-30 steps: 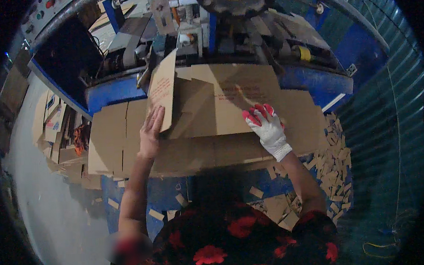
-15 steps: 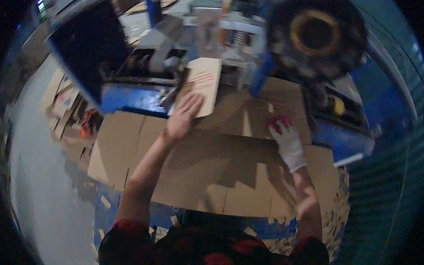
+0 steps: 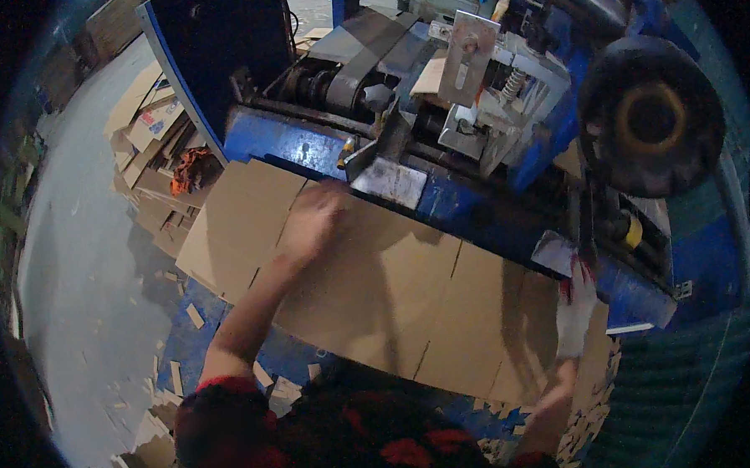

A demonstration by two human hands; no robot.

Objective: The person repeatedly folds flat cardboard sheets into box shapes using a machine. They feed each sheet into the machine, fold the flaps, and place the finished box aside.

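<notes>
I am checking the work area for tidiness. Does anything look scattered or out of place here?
Yes. Small cardboard offcuts lie strewn over the floor left of the cardboard sheet, and flattened boxes are heaped loosely beside the blue machine.

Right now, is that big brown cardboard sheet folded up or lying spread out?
Spread out: the brown cardboard sheet lies flat, creases showing, under the bare left hand and gloved right hand.

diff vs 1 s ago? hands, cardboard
The folded flap the left hand held up by the blue machine now lies flat; that hand rests, blurred, on the cardboard sheet. The gloved right hand stays at its right edge.
</notes>
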